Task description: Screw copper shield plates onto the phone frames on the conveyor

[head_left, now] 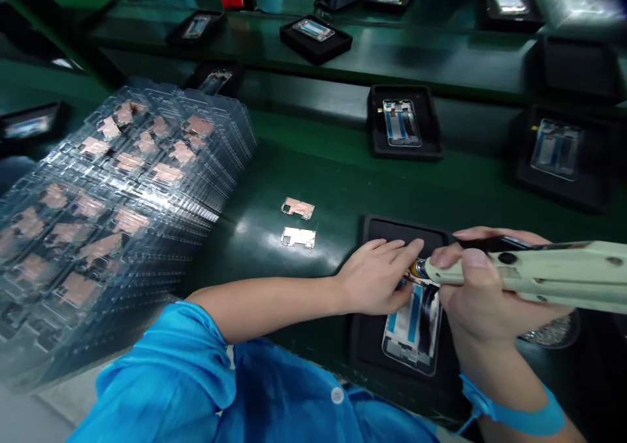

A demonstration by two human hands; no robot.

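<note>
My right hand [482, 293] is wrapped round a pale green electric screwdriver [553, 274], its tip pointing left at the upper end of a phone frame [411, 328]. A dark slim tool [490, 242] also shows at that hand; I cannot make out its kind. My left hand [375, 276] lies with fingers stretched out over the frame's upper end, thumb near the screwdriver tip, and covers that part. The frame, with blue strips, rests in a black tray [365, 338]. Two small circuit boards, one copper-coloured [300, 208] and one silvery [300, 236], lie left of the tray.
Stacked clear plastic trays [215, 162] with copper-coloured boards stand at the left. Further black trays [377, 126] with phone frames stand beyond my hands and along the raised green line [416, 48]. A bowl of small metal screws [553, 332] is partly hidden by my right wrist.
</note>
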